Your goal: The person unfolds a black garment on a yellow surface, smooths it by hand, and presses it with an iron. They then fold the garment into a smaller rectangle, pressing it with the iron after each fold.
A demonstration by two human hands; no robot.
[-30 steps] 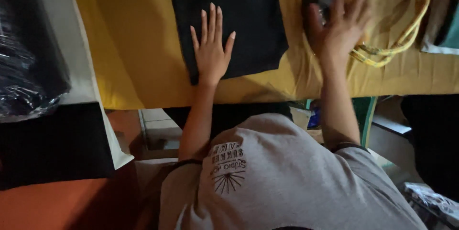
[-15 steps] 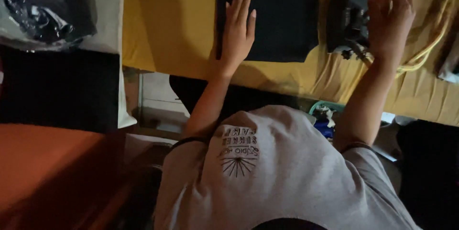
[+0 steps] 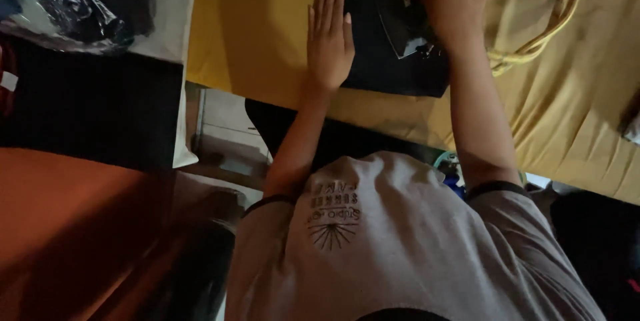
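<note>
A dark, flat piece of black fabric (image 3: pixel 373 61) lay on the yellow cloth-covered table (image 3: pixel 260 34), filling the 12 o'clock part of the view and running off the upper edge. Its near edge ran slightly tilted, dropping toward 4 o'clock, so its visible long axis went roughly from 12 to 6 o'clock. On top of it sat a dark electric iron (image 3: pixel 407 24), its pale-marked end toward 6 o'clock; which way its tip pointed could not be told, since the upper part was cut off and covered.

The right hand (image 3: pixel 453 1) was curled over the iron's top, fingers closed round what seemed to be the handle, though the handle itself was hidden. The left hand (image 3: pixel 328 38) lay flat, palm down, at about 11 o'clock from the iron, fingers straight and pressed close together, pointing to 12 o'clock. It rested across the fabric's left edge, partly on the fabric and partly on the yellow cloth.

A yellow braided cord (image 3: pixel 547 24) looped at 2 o'clock, just beside the right wrist. The yellow cloth was creased and spread out toward 3 o'clock. At 10 o'clock a crumpled dark plastic bag (image 3: pixel 87 1) lay on a white surface (image 3: pixel 170 34). Below the table edge, at 9 o'clock, were a black panel (image 3: pixel 87 114) and an orange-brown surface (image 3: pixel 73 228). The person's grey printed T-shirt (image 3: pixel 400 254) filled 6 o'clock. The room was dim.
</note>
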